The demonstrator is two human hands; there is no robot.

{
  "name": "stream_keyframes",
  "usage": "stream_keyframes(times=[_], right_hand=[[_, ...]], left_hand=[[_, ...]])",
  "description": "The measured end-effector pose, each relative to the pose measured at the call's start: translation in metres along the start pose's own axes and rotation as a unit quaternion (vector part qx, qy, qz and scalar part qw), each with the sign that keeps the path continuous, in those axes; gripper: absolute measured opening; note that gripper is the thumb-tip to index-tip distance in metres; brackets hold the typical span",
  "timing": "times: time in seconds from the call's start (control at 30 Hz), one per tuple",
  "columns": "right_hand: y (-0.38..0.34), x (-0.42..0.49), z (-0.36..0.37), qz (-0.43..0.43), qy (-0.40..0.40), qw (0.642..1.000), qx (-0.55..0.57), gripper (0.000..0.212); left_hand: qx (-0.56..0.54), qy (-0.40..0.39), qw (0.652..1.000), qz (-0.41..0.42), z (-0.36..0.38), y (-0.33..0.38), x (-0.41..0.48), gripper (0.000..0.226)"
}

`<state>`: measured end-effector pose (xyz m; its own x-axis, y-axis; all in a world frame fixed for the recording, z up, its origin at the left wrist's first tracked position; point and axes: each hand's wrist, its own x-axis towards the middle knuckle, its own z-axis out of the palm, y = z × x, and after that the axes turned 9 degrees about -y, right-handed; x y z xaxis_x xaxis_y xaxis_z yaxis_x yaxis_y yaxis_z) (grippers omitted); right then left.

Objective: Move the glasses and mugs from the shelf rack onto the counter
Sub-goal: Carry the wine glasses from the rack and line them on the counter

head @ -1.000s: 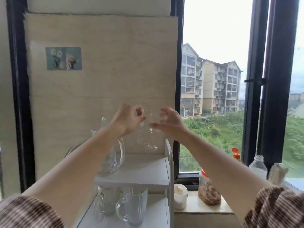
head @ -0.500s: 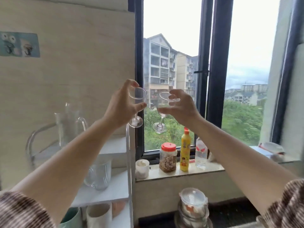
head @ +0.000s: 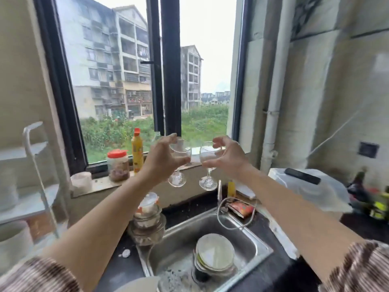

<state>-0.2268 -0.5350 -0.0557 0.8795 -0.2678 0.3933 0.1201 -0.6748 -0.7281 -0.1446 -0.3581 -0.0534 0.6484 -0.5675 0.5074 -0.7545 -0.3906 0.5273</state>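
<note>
my left hand (head: 162, 160) is wrapped around the bowl of one wine glass (head: 179, 163), fingers curled over its rim and thumb under, so the stem and foot hang below my palm. my right hand (head: 228, 159) grips the bowl of the second wine glass (head: 207, 165) the same way, its foot dangling just beside the other glass's foot, the two not touching. both glasses are upright and held up in the air between my hands, in front of the window (head: 147, 81). directly below them is the steel sink (head: 248, 239) with a stack of plates (head: 214, 253) inside, and the dark worktop (head: 277, 268) runs around it under my right forearm. the white shelf rack (head: 40, 165) stands far off to the left of my left arm. beyond my left hand, on the sill, sit a yellow bottle (head: 137, 152) and a red-lidded jar (head: 117, 165). under my left wrist is a pile of glass containers (head: 147, 216).
</note>
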Motion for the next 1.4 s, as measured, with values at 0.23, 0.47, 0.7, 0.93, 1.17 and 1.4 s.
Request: stream_keyframes(times=[0.23,0.47,0.7,0.93,1.17,1.4], right_hand=[[0.088,-0.115,-0.111,0.113,0.047,0.992,-0.041,0.076],[0.157,-0.219,-0.229,0.207,0.111,0.969,-0.080,0.079],[0.227,-0.303,-0.336,0.294,0.197,0.930,-0.102,0.080],[0.313,-0.361,-0.450,0.362,0.252,0.890,-0.115,0.075],[0.404,-0.402,-0.557,0.427,0.298,0.848,-0.100,0.072],[0.476,-0.453,-0.630,0.470,0.331,0.813,-0.093,0.076]], left_hand=[[-0.080,-0.101,0.992,0.009,0.142,0.098,-0.021,0.075],[-0.160,-0.198,0.965,0.062,0.270,0.216,-0.027,0.072],[-0.202,-0.282,0.929,0.127,0.394,0.329,-0.019,0.071],[-0.232,-0.362,0.882,0.194,0.532,0.438,0.004,0.074],[-0.266,-0.425,0.838,0.214,0.661,0.544,0.034,0.068],[-0.254,-0.476,0.810,0.229,0.764,0.619,0.028,0.067]])
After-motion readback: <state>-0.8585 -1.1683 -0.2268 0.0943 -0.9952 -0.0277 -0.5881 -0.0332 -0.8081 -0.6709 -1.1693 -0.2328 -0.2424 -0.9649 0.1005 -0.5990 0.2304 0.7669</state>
